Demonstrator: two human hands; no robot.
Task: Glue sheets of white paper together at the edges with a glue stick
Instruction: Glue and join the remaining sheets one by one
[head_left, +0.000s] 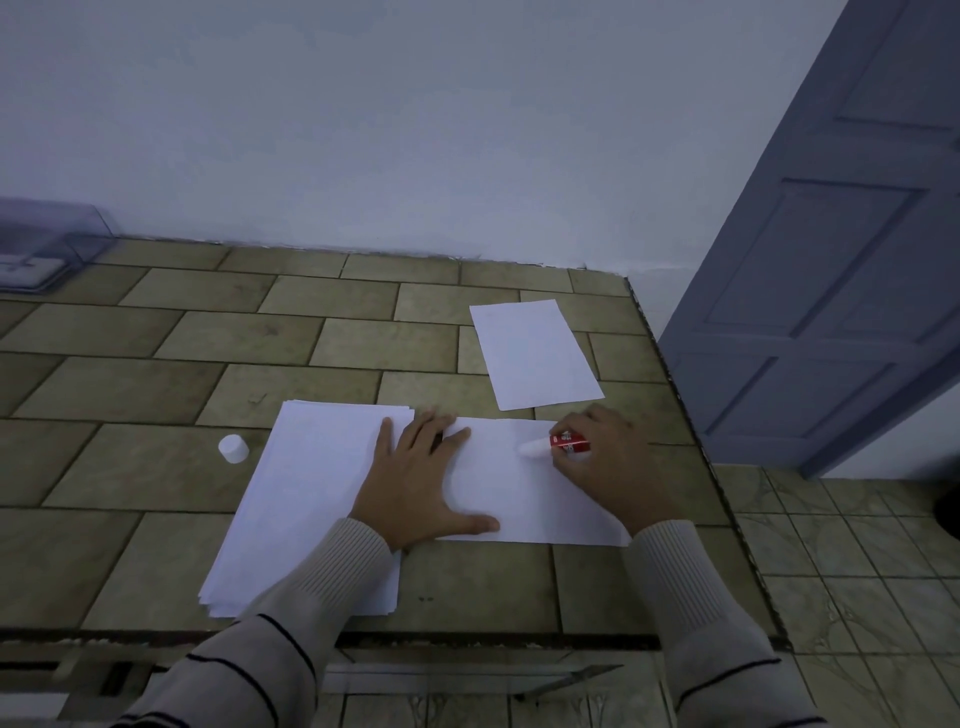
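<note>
head view: only view, looks down at the surface (156, 467)
surface: beige-green rectangular tiles with dark grout, matte; a white wall runs behind it
stack: white paper stack (311, 493), flat, edges slightly fanned, angled left of centre
sheet: single white sheet (519, 499) lying crosswise, just right of the stack, its left end under the left hand
spare sheet: second single sheet (535, 353) farther back, apart from the other paper
glue stick: red-labelled glue stick (563, 446), uncapped, white tip down on the sheet near its far edge
cap: small white cylinder cap (232, 449), just left of the stack
left hand: left hand (421, 483) flat with fingers spread, pressing across the stack's right edge and the sheet's left part
right hand: right hand (608, 467) fingers curled round the glue stick, over the sheet's right part
hands: apart, sheet between them
edges: surface's right edge is near the right hand, tiled floor (857, 571) and grey panelled door (831, 260) beyond; front edge is near the stack's corner
open room: bare tiles left and behind; clear plastic box (47, 249) at far left
</note>
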